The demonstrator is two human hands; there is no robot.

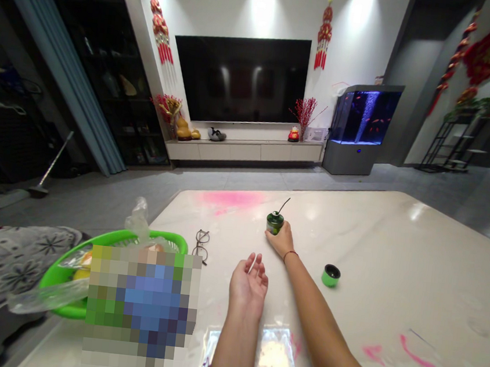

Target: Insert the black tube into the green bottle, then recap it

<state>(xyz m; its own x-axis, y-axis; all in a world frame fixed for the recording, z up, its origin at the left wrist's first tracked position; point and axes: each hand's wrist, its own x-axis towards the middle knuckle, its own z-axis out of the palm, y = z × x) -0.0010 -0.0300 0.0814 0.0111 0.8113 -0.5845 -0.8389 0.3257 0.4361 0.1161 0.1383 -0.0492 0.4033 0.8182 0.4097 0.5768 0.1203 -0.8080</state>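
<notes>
My right hand [281, 240] is stretched forward, its fingers wrapped round a small dark green glass bottle [273, 222] that stands upright. A thin dark stem [284, 206] sticks up and leans right from the bottle's neck. My left hand [250, 280] is turned palm up nearer to me, with fingers loosely bent and apart, holding nothing. To the right of my right forearm sits a round green cap [330, 276], its black inside facing up.
A pair of glasses [201, 246] lies on the white table [379, 238]. At left is a green basket [53, 280] with plastic bags and fruit; a blurred blue patch covers part of it. A bright shiny sheet [277, 365] lies under my left forearm. Pink smears mark the tabletop.
</notes>
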